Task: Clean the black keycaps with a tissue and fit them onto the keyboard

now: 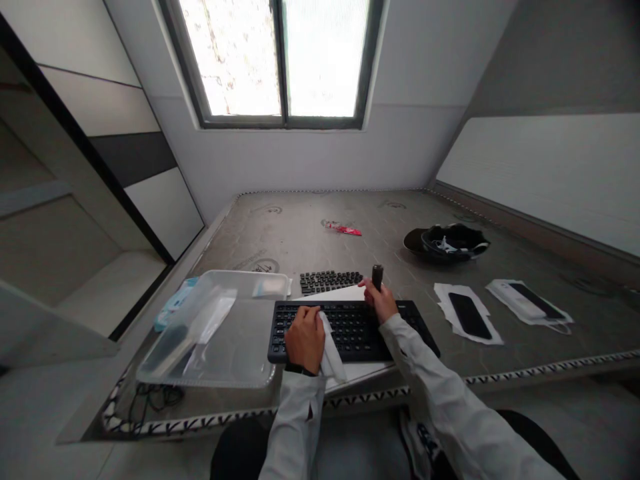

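A black keyboard [353, 330] lies across a white sheet [345, 293] near the front edge of the mattress. Over its left keys rests my left hand [305, 339], closed around a white wipe [331, 350] that hangs down past the keyboard's front edge. Above the right keys, my right hand [380, 300] grips a short black cylindrical handle [377, 276] that points upward; its lower end is hidden by my fingers. Just behind the keyboard, rows of small black keycaps [330, 282] are laid out on the mattress.
Left of the keyboard stands a translucent plastic tray [215, 383] with packets in it, beside a blue pack [173, 305] and a coiled black cable [165, 399]. A black cap [445, 243], two phones [470, 316] on white wipes, and a red packet [349, 231] lie farther off.
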The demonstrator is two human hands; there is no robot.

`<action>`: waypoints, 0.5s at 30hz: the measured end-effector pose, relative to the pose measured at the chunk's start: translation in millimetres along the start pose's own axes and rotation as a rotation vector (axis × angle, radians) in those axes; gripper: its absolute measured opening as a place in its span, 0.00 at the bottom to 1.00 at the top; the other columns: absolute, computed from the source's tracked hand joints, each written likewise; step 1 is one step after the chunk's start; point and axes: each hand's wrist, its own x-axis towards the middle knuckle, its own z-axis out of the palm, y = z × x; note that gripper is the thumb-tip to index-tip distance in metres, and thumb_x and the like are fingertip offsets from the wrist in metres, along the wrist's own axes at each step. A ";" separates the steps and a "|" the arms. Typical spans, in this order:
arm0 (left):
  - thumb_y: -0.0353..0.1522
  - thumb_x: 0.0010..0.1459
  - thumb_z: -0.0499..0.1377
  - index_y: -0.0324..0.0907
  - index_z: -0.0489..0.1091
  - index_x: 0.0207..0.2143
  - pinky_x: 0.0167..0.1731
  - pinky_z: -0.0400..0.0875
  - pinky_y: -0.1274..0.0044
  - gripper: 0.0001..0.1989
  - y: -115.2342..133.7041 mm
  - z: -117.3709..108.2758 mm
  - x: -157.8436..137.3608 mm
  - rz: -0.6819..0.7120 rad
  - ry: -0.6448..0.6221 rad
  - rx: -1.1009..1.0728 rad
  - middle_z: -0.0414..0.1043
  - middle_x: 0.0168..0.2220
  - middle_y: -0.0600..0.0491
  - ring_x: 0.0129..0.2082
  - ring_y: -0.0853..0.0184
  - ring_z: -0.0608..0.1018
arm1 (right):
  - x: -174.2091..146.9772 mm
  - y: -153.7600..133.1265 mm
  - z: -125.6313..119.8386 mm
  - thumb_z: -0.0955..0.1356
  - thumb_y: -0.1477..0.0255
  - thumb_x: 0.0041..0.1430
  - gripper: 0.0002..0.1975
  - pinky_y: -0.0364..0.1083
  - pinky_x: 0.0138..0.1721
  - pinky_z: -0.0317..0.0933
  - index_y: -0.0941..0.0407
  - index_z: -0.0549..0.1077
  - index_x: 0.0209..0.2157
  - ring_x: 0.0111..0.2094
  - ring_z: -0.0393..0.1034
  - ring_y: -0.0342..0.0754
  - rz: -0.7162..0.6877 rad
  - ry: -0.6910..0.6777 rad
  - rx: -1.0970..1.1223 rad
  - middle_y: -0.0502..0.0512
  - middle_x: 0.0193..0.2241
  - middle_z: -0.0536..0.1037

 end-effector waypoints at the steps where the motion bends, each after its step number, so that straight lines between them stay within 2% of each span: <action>1: 0.33 0.63 0.49 0.50 0.70 0.46 0.31 0.65 0.79 0.13 3.5 0.2 -1.2 0.019 -0.001 -0.007 0.70 0.43 0.55 0.36 0.69 0.75 | 4.6 -0.6 0.6 0.69 0.52 0.46 0.20 0.40 0.15 0.46 0.55 0.67 0.20 0.14 0.52 0.39 0.042 0.000 0.193 0.43 0.14 0.61; 3: 0.32 0.64 0.49 0.49 0.69 0.47 0.32 0.65 0.79 0.13 11.5 1.2 -3.8 0.071 -0.014 -0.020 0.70 0.43 0.55 0.36 0.69 0.74 | 10.5 -2.3 4.1 0.71 0.55 0.44 0.22 0.38 0.13 0.41 0.55 0.61 0.17 0.14 0.46 0.36 0.088 0.000 0.520 0.41 0.14 0.57; 6: 0.32 0.63 0.49 0.50 0.69 0.47 0.32 0.65 0.80 0.13 23.2 4.8 -8.3 0.162 -0.054 -0.028 0.69 0.43 0.54 0.37 0.69 0.73 | 12.7 -4.3 12.6 0.70 0.57 0.49 0.24 0.37 0.12 0.41 0.55 0.56 0.15 0.13 0.44 0.35 0.142 -0.046 0.757 0.40 0.13 0.53; 10: 0.32 0.62 0.51 0.52 0.67 0.49 0.31 0.67 0.80 0.14 30.7 12.8 -12.9 0.222 -0.089 -0.010 0.67 0.43 0.53 0.38 0.68 0.72 | 11.8 -1.0 25.2 0.67 0.57 0.54 0.25 0.37 0.11 0.42 0.55 0.54 0.14 0.12 0.42 0.36 0.182 -0.077 0.820 0.40 0.11 0.50; 15: 0.32 0.62 0.52 0.51 0.63 0.54 0.30 0.67 0.79 0.18 29.5 20.1 -13.4 0.191 -0.105 0.036 0.65 0.43 0.52 0.37 0.68 0.71 | 11.1 8.0 35.8 0.66 0.56 0.54 0.25 0.38 0.10 0.40 0.55 0.53 0.15 0.12 0.41 0.36 0.158 -0.061 0.766 0.40 0.12 0.49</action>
